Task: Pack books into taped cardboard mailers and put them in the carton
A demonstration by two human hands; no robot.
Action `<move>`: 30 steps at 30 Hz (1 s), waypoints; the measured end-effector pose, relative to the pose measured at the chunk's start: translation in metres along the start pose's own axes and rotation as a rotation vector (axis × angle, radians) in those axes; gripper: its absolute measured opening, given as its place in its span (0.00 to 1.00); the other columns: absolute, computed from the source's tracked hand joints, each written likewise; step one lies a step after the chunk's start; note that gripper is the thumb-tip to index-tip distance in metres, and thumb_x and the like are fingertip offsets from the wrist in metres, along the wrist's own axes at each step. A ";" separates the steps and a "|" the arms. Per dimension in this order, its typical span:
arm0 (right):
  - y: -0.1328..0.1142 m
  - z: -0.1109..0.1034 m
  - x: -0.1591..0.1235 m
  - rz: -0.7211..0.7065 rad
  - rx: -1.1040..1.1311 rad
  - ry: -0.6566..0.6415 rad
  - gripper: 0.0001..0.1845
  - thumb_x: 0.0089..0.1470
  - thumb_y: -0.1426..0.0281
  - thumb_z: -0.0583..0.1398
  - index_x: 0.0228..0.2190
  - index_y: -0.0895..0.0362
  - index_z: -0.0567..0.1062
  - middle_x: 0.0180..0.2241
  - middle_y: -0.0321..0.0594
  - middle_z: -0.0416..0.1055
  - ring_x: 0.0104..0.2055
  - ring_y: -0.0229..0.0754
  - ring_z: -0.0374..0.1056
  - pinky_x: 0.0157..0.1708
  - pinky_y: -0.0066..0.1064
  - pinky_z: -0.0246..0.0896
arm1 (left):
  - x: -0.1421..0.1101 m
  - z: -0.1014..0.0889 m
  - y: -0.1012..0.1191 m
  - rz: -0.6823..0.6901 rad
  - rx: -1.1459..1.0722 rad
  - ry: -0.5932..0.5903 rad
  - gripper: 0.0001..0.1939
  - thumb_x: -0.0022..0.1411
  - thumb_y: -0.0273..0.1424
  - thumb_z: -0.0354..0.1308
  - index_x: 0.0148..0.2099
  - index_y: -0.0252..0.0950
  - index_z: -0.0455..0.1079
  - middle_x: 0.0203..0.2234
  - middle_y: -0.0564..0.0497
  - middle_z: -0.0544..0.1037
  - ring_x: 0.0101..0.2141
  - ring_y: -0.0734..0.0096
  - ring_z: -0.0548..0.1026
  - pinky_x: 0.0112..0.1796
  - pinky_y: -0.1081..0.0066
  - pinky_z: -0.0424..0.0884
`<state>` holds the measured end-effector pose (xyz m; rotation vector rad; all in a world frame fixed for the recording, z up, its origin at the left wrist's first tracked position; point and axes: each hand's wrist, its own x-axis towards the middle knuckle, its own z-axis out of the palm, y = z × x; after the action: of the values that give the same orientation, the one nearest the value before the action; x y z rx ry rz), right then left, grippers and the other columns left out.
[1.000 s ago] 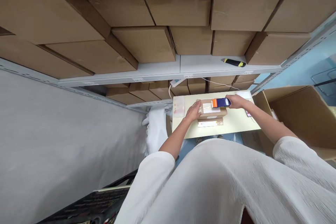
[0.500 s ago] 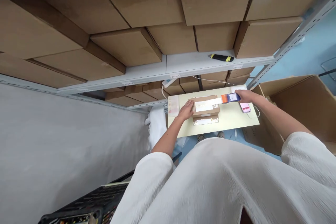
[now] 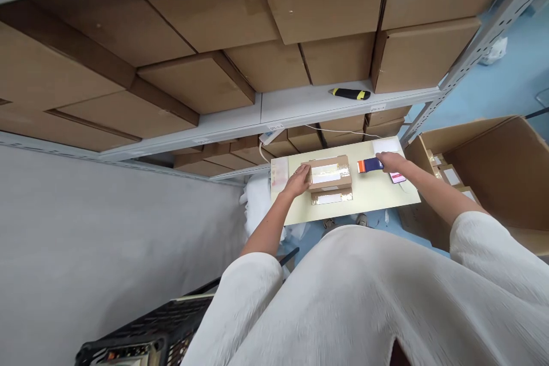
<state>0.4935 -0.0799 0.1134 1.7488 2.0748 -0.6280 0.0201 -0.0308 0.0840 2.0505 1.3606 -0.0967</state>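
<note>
A small cardboard box (image 3: 329, 180) with a white label under shiny clear tape lies on the pale tabletop (image 3: 295, 214). My left hand (image 3: 298, 180) grips its left end, fingers on the top and thumb side toward me. In my right hand (image 3: 389, 162) is a blue tape dispenser (image 3: 369, 165) with an orange front end, held just right of the box and apart from it. Another taped, labelled box (image 3: 331, 197) sits against the near side of the first. Beside my right hand lies a phone (image 3: 397, 178) with a lit pink-and-white screen.
Shelves of cardboard boxes (image 3: 231, 3) rise behind the table. A black-and-yellow utility knife (image 3: 350, 94) lies on the shelf edge. At right stands a large open carton (image 3: 493, 168) with small labelled boxes inside. A black crate (image 3: 148, 326) is at lower left.
The tape dispenser has moved right, off the box top, and clear tape now covers the label. My left hand stays on the box's left end. The camera view has shifted.
</note>
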 end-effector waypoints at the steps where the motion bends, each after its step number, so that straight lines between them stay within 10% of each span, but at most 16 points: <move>1: -0.008 0.000 0.004 0.008 -0.010 -0.008 0.29 0.55 0.76 0.69 0.58 0.56 0.74 0.56 0.58 0.78 0.53 0.60 0.77 0.46 0.40 0.69 | 0.000 0.000 0.000 -0.001 -0.005 0.002 0.48 0.65 0.34 0.66 0.82 0.39 0.54 0.82 0.41 0.53 0.81 0.47 0.49 0.78 0.52 0.51; 21: -0.093 0.003 0.014 0.094 -0.100 0.067 0.30 0.57 0.76 0.70 0.60 0.60 0.74 0.57 0.69 0.77 0.59 0.66 0.75 0.53 0.48 0.71 | 0.003 0.003 -0.007 0.047 -0.019 0.020 0.48 0.65 0.32 0.66 0.82 0.38 0.53 0.82 0.40 0.52 0.81 0.46 0.48 0.78 0.50 0.50; 30: -0.078 0.021 0.016 0.314 0.094 -0.008 0.38 0.63 0.40 0.66 0.59 0.57 0.73 0.50 0.65 0.81 0.52 0.64 0.80 0.47 0.45 0.73 | 0.002 0.003 -0.009 0.056 -0.029 0.011 0.48 0.65 0.34 0.66 0.82 0.41 0.53 0.82 0.40 0.53 0.81 0.46 0.48 0.78 0.48 0.50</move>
<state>0.4137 -0.0887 0.0948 2.0634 1.7366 -0.6429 0.0142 -0.0289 0.0766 2.0664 1.3024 -0.0413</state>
